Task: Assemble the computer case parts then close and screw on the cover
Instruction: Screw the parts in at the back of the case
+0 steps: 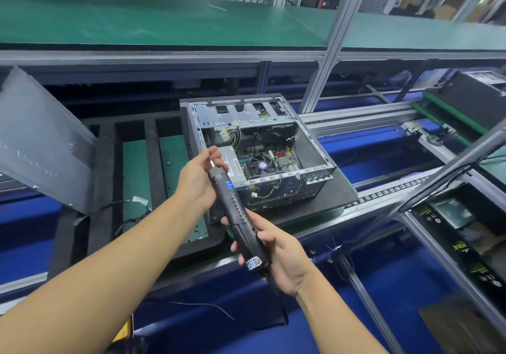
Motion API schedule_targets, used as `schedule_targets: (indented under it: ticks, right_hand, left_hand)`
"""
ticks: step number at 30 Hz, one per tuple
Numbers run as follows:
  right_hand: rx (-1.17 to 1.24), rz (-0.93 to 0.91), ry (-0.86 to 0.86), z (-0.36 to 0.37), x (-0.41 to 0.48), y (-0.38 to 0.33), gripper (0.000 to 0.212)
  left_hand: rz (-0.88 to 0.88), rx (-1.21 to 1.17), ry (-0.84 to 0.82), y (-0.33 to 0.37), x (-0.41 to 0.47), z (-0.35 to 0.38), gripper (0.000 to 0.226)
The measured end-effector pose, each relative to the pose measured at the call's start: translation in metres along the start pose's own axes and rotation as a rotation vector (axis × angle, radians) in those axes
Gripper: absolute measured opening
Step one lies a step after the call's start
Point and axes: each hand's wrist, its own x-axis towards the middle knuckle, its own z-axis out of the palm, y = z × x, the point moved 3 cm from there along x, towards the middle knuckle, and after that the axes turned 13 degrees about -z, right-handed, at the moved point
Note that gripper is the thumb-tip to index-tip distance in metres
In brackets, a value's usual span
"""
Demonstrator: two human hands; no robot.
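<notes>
The right hand wraps its fingers around the ribbed black barrel of a slim electric screwdriver, while the left hand pinches the knurled metal chuck at its far tip. Just beyond them the boxy steel computer case lies open on a black foam pad, boards and wires exposed. The flat grey sheet-metal cover stands tilted at the left.

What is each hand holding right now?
Left hand: pinches the tip of the electric screwdriver.
Right hand: grips its handle.
</notes>
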Motion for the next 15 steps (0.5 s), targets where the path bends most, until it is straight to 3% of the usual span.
schedule_targets:
  ticks: [6, 10, 15]
  right_hand:
    - [0.186, 0.123, 0.003, 0.011, -0.005, 0.005, 0.047]
    - [0.105, 0.269, -0.055, 0.020, -0.004, 0.002, 0.045]
    - [0.088, 0.327, -0.110, 0.031, 0.001, -0.002, 0.042]
  left_hand:
    - [-0.035, -0.236, -0.219, 0.014, -0.009, 0.007, 0.013]
    - [-0.019, -0.290, -0.319, 0.025, -0.015, 0.012, 0.013]
    - [-0.074, -0.360, -0.411, 0.032, -0.024, 0.014, 0.019]
